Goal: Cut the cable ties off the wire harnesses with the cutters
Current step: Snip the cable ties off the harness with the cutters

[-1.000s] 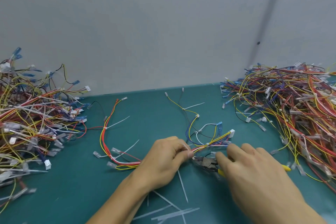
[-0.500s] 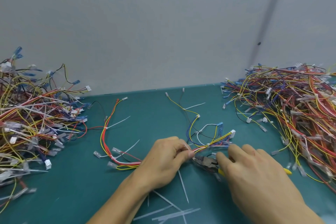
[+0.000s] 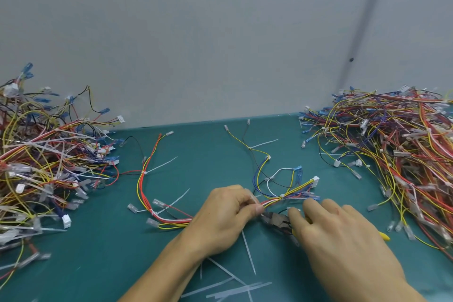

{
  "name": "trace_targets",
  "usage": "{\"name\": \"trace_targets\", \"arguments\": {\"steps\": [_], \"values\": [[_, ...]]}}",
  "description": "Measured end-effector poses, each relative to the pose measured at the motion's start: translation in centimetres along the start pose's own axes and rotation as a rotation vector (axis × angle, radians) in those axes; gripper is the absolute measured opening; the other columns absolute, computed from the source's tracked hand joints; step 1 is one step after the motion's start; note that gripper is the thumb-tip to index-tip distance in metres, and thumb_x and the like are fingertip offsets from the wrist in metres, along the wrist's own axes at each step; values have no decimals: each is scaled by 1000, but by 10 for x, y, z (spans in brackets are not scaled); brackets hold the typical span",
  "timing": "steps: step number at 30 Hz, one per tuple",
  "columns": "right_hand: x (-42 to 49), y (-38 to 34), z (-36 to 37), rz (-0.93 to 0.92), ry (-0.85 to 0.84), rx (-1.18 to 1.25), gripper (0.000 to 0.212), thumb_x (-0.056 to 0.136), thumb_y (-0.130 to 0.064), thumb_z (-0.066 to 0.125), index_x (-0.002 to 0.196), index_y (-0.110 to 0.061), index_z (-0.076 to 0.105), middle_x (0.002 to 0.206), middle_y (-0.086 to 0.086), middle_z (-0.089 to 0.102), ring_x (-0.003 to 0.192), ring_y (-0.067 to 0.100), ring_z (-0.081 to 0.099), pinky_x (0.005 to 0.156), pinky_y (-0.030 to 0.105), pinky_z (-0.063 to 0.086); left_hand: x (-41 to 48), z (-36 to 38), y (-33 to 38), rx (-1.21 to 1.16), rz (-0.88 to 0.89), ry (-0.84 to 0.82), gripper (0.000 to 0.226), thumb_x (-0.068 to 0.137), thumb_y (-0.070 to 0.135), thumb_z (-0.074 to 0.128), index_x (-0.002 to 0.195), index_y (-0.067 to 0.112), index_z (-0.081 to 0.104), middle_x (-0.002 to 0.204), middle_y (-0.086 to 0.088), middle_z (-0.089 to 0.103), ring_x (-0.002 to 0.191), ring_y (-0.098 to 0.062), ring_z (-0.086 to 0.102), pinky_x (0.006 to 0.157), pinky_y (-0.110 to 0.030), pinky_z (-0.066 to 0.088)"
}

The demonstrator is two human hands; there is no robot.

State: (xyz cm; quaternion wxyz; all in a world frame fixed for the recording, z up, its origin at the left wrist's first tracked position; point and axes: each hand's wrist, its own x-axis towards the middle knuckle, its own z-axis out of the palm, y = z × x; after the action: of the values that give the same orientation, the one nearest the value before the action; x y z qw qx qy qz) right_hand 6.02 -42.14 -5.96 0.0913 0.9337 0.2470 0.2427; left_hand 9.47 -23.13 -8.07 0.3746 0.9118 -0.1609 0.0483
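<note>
Our left hand [image 3: 225, 218] pinches the wire harness [image 3: 272, 200] just left of the cutters [image 3: 277, 220]; our right hand [image 3: 343, 240] curls round the cutters' handles. The harness lies just past the cutters' tip, with a white cable tie [image 3: 282, 195] a bit further on; the tip sits right beside our left thumb, so a quick snip may nip skin, or bite a wire and not the tie.

I can read nothing here: no lettering shows on the white plastic connector [image 3: 315, 181] of the multicoloured wire harness [image 3: 272, 201], on the dark metal cutters [image 3: 278, 220] with yellow handles, or on the plain grey wall [image 3: 220, 32].
</note>
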Motion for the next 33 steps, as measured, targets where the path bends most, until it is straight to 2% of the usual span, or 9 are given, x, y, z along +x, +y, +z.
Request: {"name": "trace_targets", "arguments": {"steps": [4,8,11,13,19,22,25,27,33], "values": [[0,-1,-9,-2,-115,43,7,52,-8,53,53,-14,57,49,6,46,39,28,44,37,31,32,0,0,-1,-4,1,4,12,90,27,63,84,22,72,78,6,59,67,1,48,64,-10,34],[4,1,-11,24,-256,57,31,38,-5,78,62,-14,60,55,3,48,46,28,52,45,29,22,0,1,-1,5,11,17,12,90,27,63,83,21,70,74,8,56,65,2,47,62,-10,32],[4,4,-9,39,-383,93,23,87,-12,46,107,-24,46,88,-1,33,98,27,55,60,33,23,-1,0,-2,-7,5,22,12,91,26,62,81,23,69,67,12,51,63,1,46,60,-10,32],[6,2,-11,62,-497,63,24,92,-11,34,109,-27,38,91,-1,28,107,25,50,60,35,22,-1,-2,-3,-58,-36,20,15,91,25,60,77,26,65,61,15,49,59,0,44,59,-12,32],[6,6,-13,156,-271,60,21,74,-30,72,88,-27,56,83,-5,53,78,23,61,51,29,18,-1,-16,3,-523,-217,189,22,80,28,43,69,21,60,61,3,56,64,-15,54,62,-28,46],[6,11,-17,143,-218,99,39,40,-28,88,63,-23,57,59,-4,49,48,23,55,44,24,14,-5,-27,4,-573,-209,191,28,91,20,41,78,15,65,67,3,60,69,-12,60,60,-28,49],[18,11,-28,100,-202,156,34,47,-24,85,65,-22,56,63,-3,51,53,25,57,45,23,13,-13,-35,1,-322,-163,140,32,97,7,36,85,21,63,56,8,50,57,-9,50,59,-28,45],[29,7,-27,55,-187,138,19,76,-30,66,87,-25,51,86,-4,52,82,23,60,49,28,20,-21,-38,2,-29,-22,152,25,86,15,41,85,25,63,51,11,43,51,-4,40,53,-15,35],[43,1,-2,109,-276,279,12,89,-35,45,98,-26,44,99,-7,42,101,23,53,60,31,30,-36,-18,-8,386,241,19,21,87,24,55,109,22,56,100,6,54,96,-12,49,86,-20,38]]}}
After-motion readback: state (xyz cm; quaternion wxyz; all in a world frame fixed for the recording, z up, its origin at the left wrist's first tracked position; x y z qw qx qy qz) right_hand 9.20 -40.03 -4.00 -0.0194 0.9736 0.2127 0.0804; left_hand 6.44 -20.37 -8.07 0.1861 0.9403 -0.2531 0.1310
